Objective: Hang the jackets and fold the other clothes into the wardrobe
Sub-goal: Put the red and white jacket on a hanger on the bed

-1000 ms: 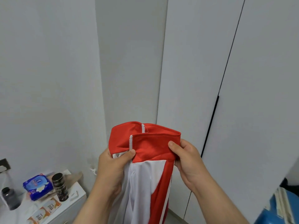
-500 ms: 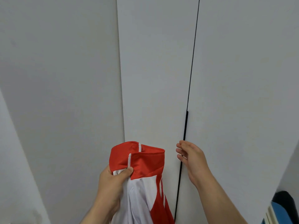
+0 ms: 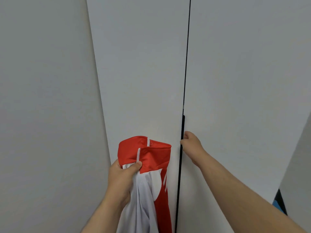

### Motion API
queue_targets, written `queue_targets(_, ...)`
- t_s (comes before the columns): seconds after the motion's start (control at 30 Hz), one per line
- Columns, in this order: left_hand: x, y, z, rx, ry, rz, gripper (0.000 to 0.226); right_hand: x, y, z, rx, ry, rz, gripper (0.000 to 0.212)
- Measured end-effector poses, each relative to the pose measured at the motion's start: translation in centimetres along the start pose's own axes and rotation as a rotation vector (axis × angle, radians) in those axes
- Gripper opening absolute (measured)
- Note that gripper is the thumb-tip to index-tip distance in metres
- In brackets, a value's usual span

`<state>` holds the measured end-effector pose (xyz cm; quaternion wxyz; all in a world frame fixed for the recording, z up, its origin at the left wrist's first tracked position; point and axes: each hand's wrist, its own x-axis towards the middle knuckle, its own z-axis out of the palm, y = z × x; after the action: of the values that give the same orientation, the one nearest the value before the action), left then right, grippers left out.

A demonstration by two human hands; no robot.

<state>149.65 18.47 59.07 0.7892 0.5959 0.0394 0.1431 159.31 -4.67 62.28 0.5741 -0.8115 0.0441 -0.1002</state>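
Note:
A red and white zip jacket [image 3: 151, 158] hangs in front of the white wardrobe. My left hand [image 3: 122, 177] grips it just below the red collar, thumb pinching the fabric. The wardrobe has two tall white doors, the left door [image 3: 139, 73] and the right door [image 3: 244, 73], with a dark gap between them. A black handle strip [image 3: 182, 126] runs along that gap. My right hand [image 3: 191, 143] is at this strip, its fingertips curled into the gap at the right door's edge. The doors look closed.
A plain white wall [image 3: 47, 98] fills the left side. At the far right edge, a white panel [image 3: 299, 157] and a bit of blue and black stuff [image 3: 278, 202] show low down.
My right hand let go of the jacket collar and moved right to the door's handle strip, where its fingers now hook the edge. The view swung right; the bedside table left the frame.

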Motion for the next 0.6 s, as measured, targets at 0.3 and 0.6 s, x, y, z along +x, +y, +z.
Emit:
queue_targets(0.3,5.9,-0.5,-3.5,0.036,-0.136,-0.039,0.027,0.9,-1.3,2.6,-0.042,0.220,0.131,0.026)
queue_targets(0.6,5.3,-3.3,-3.5,0.099,-0.337,-0.081,0.024,-5.3,-0.5,2.5,-0.126,0.397,0.022,0.025)
